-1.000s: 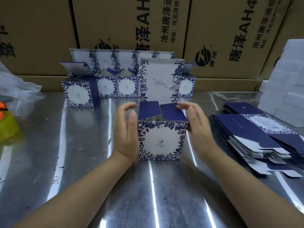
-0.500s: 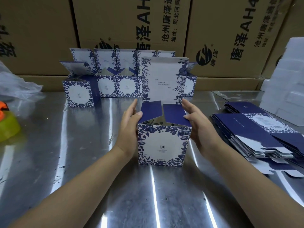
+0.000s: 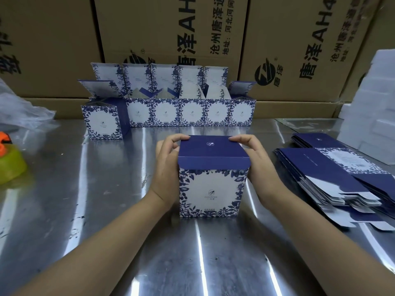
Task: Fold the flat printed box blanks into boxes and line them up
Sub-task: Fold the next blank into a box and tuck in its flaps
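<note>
Currently: box [image 3: 210,184] upright on surface [image 3: 106,210], in front of row [image 3: 192,113] of folded boxes with lids up. Lid down, tuck flap not yet inside. Left hand [image 3: 166,167] and right hand [image 3: 258,165] grip its sides, fingers [image 3: 179,137] curled over the lid's far corners. Blanks [image 3: 333,178] stacked right of row, many unfolded.

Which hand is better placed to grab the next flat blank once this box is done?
Right, likely. The stack of flat navy-and-white printed box blanks lies just beyond the right hand; the left hand sits across the blue floral cardboard box from it.
</note>
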